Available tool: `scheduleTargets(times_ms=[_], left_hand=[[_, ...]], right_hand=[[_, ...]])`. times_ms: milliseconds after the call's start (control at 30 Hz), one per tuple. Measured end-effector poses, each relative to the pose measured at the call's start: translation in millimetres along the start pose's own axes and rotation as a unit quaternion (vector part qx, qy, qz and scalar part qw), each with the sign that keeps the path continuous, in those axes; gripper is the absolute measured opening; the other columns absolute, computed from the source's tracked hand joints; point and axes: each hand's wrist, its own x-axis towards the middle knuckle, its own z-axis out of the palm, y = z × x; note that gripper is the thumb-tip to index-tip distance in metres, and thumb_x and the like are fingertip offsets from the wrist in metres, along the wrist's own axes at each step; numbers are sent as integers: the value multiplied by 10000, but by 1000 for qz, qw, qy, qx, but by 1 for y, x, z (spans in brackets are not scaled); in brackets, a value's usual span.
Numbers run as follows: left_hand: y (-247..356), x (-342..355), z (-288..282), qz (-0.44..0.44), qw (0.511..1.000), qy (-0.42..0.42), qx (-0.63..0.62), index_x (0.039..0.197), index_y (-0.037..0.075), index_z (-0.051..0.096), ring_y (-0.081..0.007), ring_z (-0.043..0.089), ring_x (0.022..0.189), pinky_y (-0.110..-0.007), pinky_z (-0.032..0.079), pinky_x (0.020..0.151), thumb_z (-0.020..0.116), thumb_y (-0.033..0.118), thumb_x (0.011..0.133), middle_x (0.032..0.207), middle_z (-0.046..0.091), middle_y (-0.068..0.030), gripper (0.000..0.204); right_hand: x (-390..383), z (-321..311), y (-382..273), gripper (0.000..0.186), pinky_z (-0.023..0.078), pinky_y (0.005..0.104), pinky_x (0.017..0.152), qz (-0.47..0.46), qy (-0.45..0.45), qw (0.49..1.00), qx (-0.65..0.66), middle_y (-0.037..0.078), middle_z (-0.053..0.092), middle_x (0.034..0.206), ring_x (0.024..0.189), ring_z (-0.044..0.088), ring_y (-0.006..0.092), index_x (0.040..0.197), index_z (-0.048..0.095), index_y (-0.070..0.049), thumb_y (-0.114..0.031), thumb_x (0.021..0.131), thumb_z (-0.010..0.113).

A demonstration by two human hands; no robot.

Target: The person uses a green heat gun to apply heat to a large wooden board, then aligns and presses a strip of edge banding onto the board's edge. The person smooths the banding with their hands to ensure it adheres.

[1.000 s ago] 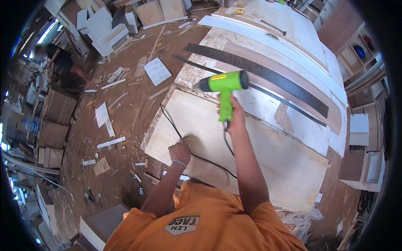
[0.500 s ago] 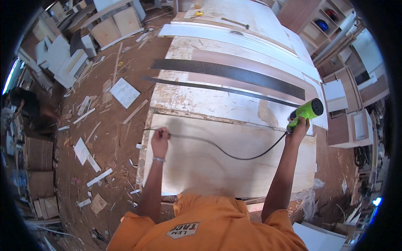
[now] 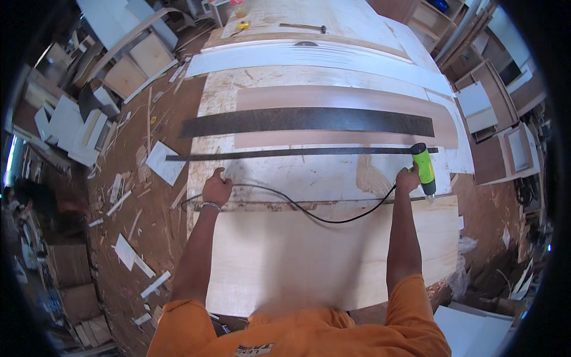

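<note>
My right hand (image 3: 405, 178) grips the handle of a green and black heat gun (image 3: 423, 163), its nozzle pointing down near the right end of a pale plywood panel's (image 3: 327, 250) far edge. My left hand (image 3: 217, 189), fingers curled, holds the black power cord (image 3: 330, 219), which sags between both hands and trails off left. Beyond them a long narrow dark strip (image 3: 285, 153) lies across the white worn boards (image 3: 285, 178), its right end just behind the heat gun. Farther back, a wide dark strip (image 3: 309, 120) lies on a pinkish panel (image 3: 321, 95).
A white plank (image 3: 238, 62), a hammer (image 3: 302, 26) and a yellow tape measure (image 3: 242, 25) are on the bench's far part. Offcuts (image 3: 125, 253) litter the left floor. Cabinets (image 3: 499, 154) line the right, and a dim person (image 3: 33, 196) is at the far left.
The heat gun has moved right and now points downward instead of sideways. My left hand has gone forward along the cord, past the plywood panel's far edge. The view has swung round.
</note>
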Motion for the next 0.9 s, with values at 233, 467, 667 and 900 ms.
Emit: scheduleTargets(times_ms=[233,467,667,900], left_hand=[[114,125,17,214,974,-30,74,1494,97,490,-398,591,1262,-490,488,1068,786,252,868,1378,609,-230,710],[171,214,68,276,940,-54,195,1646,108,288,-409,383,1516,-514,277,1259,950,498,655,1611,440,-220,1254],[181,245,78,305,930,-101,178,1618,98,359,-417,438,1456,-510,320,1229,957,465,628,1616,411,-231,1213],[221,204,-12,397,915,58,47,1604,106,387,-459,449,1420,-538,359,1205,901,237,740,1496,493,-274,1014]], right_hand=[[33,66,22,551,501,567,1016,33,27,994,-97,336,606,1280,1150,597,475,1420,670,-266,-261,870,637],[43,50,27,629,419,582,1134,-9,-13,993,-114,367,407,1511,1364,457,533,1520,532,-267,-209,910,677],[19,7,54,814,387,578,1170,-75,16,993,-93,396,340,1567,1393,437,539,1622,321,-144,-262,915,708],[-134,-92,45,789,307,548,1229,-176,-38,978,107,317,391,1561,1468,352,493,1580,327,16,-118,904,714]])
